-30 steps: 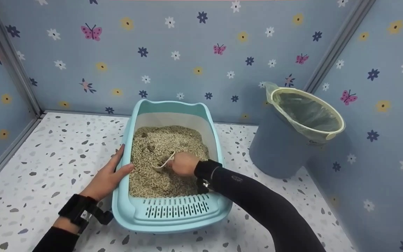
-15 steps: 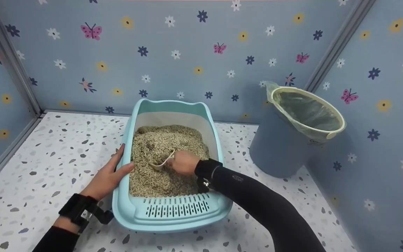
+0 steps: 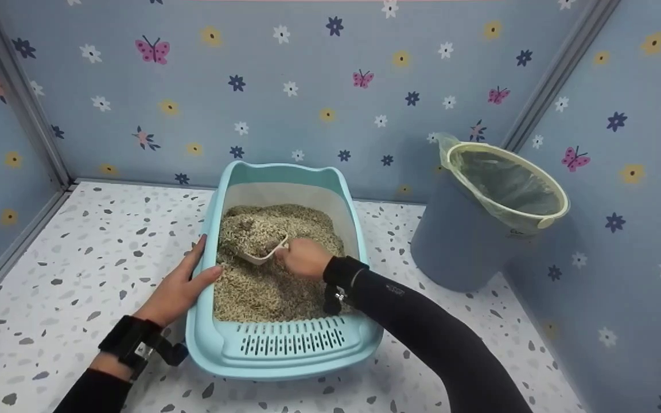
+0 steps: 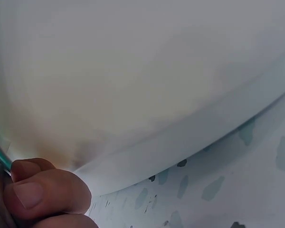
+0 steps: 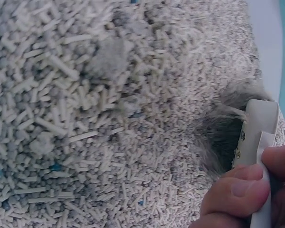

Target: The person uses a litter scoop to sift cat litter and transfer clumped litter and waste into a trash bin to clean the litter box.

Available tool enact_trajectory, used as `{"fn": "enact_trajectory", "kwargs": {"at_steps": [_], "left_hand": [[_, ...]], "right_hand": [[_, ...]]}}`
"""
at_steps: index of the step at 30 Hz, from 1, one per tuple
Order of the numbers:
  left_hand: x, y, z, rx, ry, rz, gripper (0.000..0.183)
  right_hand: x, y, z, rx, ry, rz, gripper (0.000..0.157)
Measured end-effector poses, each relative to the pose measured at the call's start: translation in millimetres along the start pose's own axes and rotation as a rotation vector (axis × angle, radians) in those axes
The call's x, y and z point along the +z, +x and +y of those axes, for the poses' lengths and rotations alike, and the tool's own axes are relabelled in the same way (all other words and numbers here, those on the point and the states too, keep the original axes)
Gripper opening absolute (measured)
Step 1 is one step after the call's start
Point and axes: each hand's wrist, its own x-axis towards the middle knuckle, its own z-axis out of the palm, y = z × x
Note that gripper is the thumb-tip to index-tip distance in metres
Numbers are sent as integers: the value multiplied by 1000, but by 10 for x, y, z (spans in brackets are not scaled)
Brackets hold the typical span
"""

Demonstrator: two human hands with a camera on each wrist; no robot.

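A light-blue litter box point(image 3: 276, 367) with pale walls and a slotted front ledge holds tan litter point(image 3: 250, 304). My left hand point(image 3: 178, 289) grips its left rim, thumb on the inner side. In the left wrist view, curled fingers point(image 4: 52, 192) lie against the box's outer wall point(image 4: 133, 90). My right hand point(image 3: 304, 259) holds a white litter scoop point(image 3: 259, 259) by its handle, over the middle of the box. Litter and a darker clump lie in the scoop. Up close in the right wrist view, the scoop's edge point(image 5: 256, 126) sits amid litter granules beside a dark hollow.
A blue-grey trash bin point(image 3: 457, 241) with a cream rim and a clear liner point(image 3: 508, 183) stands on the right. Patterned blue panels point(image 3: 307, 69) close in the back and both sides. The box and bin stand on a white speckled surface point(image 3: 107, 241).
The right hand has pushed the scoop a little away from me through the litter, and more litter now lies in it. The left hand keeps its place on the rim.
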Motion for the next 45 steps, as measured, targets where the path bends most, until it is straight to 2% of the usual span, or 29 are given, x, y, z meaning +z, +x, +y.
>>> {"fn": "enact_trajectory", "kwargs": {"at_steps": [5, 12, 19, 27, 35, 45], "left_hand": [[3, 8, -7, -10, 2, 6, 90], [9, 9, 4, 2, -9, 1, 89], [24, -15, 22, -17, -15, 10, 90], [29, -4, -5, -6, -20, 6, 89], [24, 9, -7, -3, -21, 0, 89], [3, -18, 3, -10, -32, 8, 90]], "right_hand": [[-68, -111, -93, 6, 27, 25, 36], [-76, -109, -87, -21, 35, 64, 46], [-75, -111, -66, -45, 40, 85, 50], [-81, -125, -86, -42, 55, 106, 44], [-129, -145, -104, 6, 93, 112, 38], [-211, -170, -81, -23, 128, 147, 49]]}}
